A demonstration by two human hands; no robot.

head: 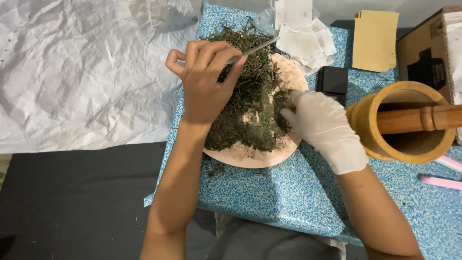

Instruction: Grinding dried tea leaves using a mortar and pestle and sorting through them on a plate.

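Observation:
A pale round plate (250, 156) on a blue speckled table holds a heap of dried dark-green leaves (250, 106). My bare left hand (204, 79) hovers over the left side of the heap and grips thin metal tweezers (255, 48) that point up and to the right. My right hand (322, 125), in a white glove, rests on the plate's right edge with its fingertips pressed into the leaves; it seems to pinch some of them.
A wooden mortar (402, 123) with a wooden pestle (418, 118) lying across it stands right of the plate. Behind are a small black box (333, 79), white paper sachets (303, 38), tan envelopes (375, 41) and a cardboard box (426, 53). Pink pens (440, 182) lie at the right. Crumpled white paper (82, 72) covers the left.

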